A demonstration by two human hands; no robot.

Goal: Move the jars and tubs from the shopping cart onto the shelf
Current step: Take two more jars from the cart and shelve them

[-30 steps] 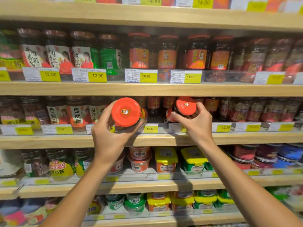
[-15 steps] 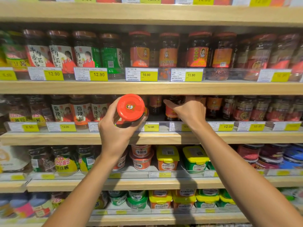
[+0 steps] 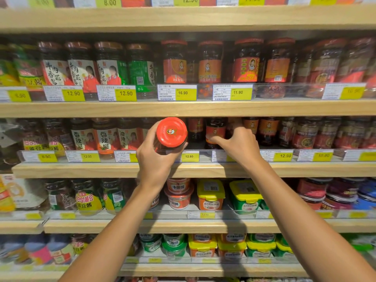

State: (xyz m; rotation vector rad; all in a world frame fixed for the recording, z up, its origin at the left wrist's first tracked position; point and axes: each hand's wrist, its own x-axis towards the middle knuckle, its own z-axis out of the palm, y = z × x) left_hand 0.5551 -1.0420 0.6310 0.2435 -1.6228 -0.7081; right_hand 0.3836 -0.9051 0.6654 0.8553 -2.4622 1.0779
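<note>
Head view: shelf [image 3: 193, 169] straight ahead
Left hand [image 3: 156, 159]: fingers wrapped around jar [image 3: 171, 132] — at shelf's near edge
Right hand [image 3: 238, 145]: fingers loosely spread — far among shelved jars; grip unclear

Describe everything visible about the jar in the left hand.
The jar has a round orange-red lid, metal by its look, with a small printed emblem at its centre. It is tipped so the lid faces the camera, and little of the dark body shows behind it. The left hand grips it from below and the side, thumb on the left, fingers wrapped under the right. It is held in front of the second shelf, above the 12.80 price tag, not yet set down.
</note>
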